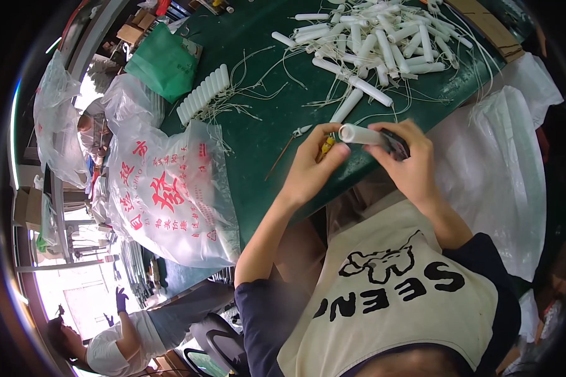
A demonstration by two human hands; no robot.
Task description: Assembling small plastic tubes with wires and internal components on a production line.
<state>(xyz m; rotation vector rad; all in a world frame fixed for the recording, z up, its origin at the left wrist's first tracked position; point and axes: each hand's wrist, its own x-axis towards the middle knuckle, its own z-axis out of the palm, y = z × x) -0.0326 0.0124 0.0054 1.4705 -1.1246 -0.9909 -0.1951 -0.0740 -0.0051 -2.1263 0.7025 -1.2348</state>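
Observation:
My right hand is closed around a short white tube and a small dark object, whose kind I cannot make out. The tube's open end points toward my left hand. Closed fingers of that hand hold a small yellow piece, partly hidden, right beside the tube's end. Left of these fingers lies a thin brown rod near a small white tip. Just beyond my hands, another white tube rests on the green table.
A heap of white tubes with thin wires covers the table's far right. A neat row of tubes lies farther left. Plastic bags crowd the left edge, white sheeting the right. Another person is at lower left.

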